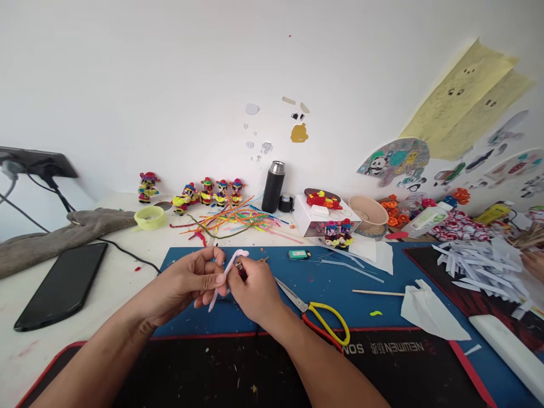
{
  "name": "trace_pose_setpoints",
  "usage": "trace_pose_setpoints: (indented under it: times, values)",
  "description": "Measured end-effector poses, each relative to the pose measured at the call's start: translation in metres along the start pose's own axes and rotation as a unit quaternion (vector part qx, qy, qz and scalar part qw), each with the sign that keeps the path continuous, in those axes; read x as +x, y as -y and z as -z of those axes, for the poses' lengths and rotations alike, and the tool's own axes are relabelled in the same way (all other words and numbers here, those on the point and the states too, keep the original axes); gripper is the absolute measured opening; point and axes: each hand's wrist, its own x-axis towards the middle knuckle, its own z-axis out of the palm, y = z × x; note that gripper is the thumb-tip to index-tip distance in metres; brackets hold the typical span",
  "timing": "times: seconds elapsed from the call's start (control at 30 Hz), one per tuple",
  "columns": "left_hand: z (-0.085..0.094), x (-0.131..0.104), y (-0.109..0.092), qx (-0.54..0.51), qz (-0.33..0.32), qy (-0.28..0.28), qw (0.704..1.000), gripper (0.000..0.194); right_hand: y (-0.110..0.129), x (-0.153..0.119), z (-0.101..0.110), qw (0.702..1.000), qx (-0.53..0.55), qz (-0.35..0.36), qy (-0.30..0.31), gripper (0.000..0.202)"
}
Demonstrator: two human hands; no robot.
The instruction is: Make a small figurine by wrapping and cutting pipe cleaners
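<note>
White strip (230, 266) slants between the two hands (191, 277).

my left hand (195, 280) and my right hand (255, 289) are both bare. my left forearm (110, 334) is bare along its whole visible length, down to the lower edge of view; my right forearm (327, 362) likewise. surface of both forearms: smooth at this viewing distance. outline: each is slim at the wrist and broadens steadily below it. my left wrist (149, 323) shows creases in the skin. my left thumb (210, 281) is straight in form, with a rounded tip; nail detail is too small to grade. the back of my right hand presents a smooth, rounded contour; several of its fingers are hidden from inspection.
</note>
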Motion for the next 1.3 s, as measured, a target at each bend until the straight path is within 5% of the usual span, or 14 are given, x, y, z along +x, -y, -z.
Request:
trace_pose_setpoints:
  times: [0.93, 1.3]
  values:
    - [0.0017, 0.0001, 0.001, -0.002, 0.01, 0.007, 1.0, 0.052, -0.0053, 0.0027, -0.0019, 1.0, -0.003, -0.013, -0.01, 0.032]
    - [-0.0013, 0.001, -0.001, 0.031, -0.046, -0.051, 0.997, 0.054, -0.0041, 0.0016, 0.0005, 0.999, 0.019, -0.021, 0.045, 0.036]
